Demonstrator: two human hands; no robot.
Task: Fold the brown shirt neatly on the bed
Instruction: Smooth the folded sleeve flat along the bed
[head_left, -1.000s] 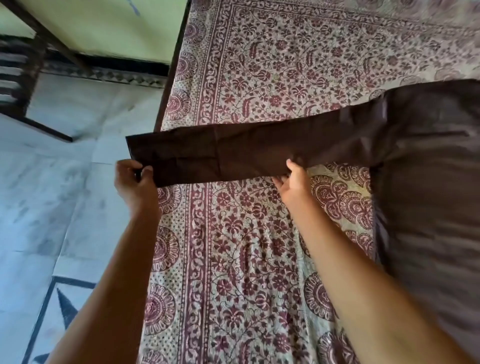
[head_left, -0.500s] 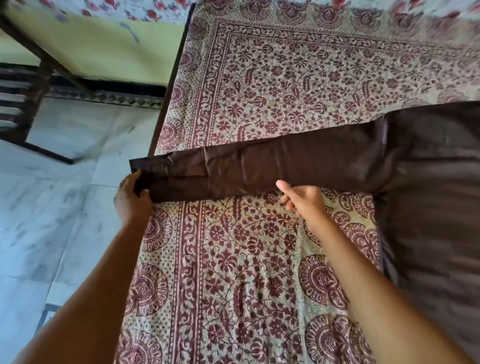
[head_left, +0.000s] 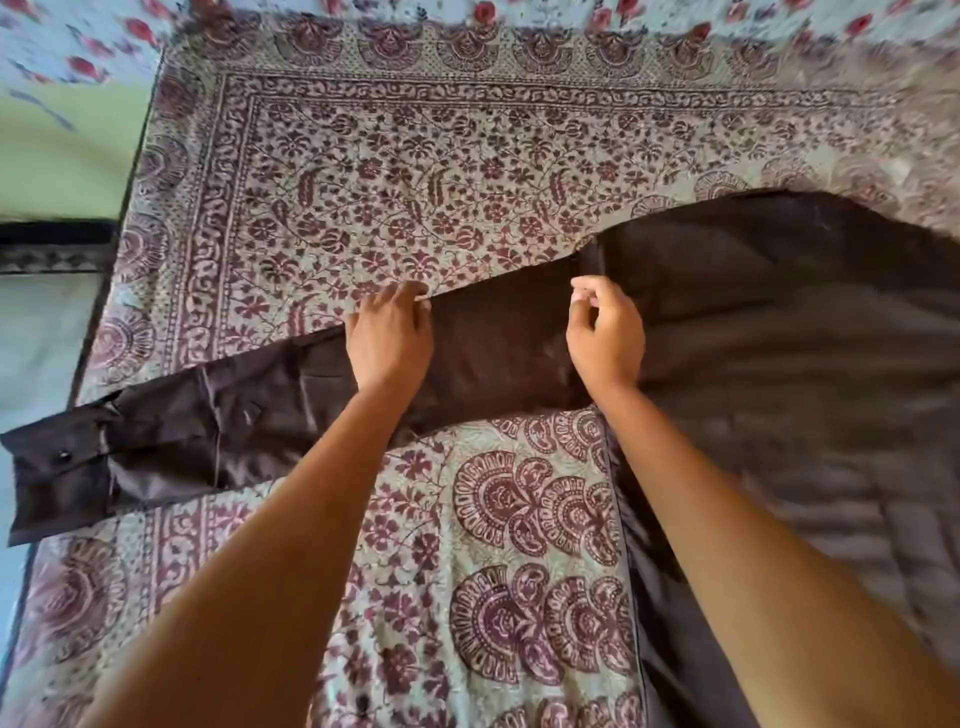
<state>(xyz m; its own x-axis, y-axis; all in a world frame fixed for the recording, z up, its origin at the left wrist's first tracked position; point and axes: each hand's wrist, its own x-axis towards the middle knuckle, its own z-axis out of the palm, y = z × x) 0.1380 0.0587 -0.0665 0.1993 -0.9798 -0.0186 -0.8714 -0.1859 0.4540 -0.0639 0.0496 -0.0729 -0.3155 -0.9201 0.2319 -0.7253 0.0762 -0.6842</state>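
While both hands sit on the sleeve, the left hand (head_left: 390, 343) pinches its far edge between thumb and fingers; the right hand (head_left: 605, 335) is curled near the shoulder seam, grip uncertain. Hands apart along the sleeve (head_left: 270, 415). Brown shirt (head_left: 805, 374) lies flat on the bed (head_left: 415, 171), sleeve stretched left, cuff (head_left: 52, 478) overhanging the bed edge above the floor (head_left: 36, 338).

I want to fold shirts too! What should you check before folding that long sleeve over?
1. Sleeve lying straight: ok.
2. Cuff on the bed: not ok, it hangs past the bedsheet edge.
3. Left hand at the sleeve's far edge: ok, grip cannot tell.
4. Right hand at the shoulder seam: ok, grip cannot tell.
5. Shirt body smooth: cannot tell, blurred.
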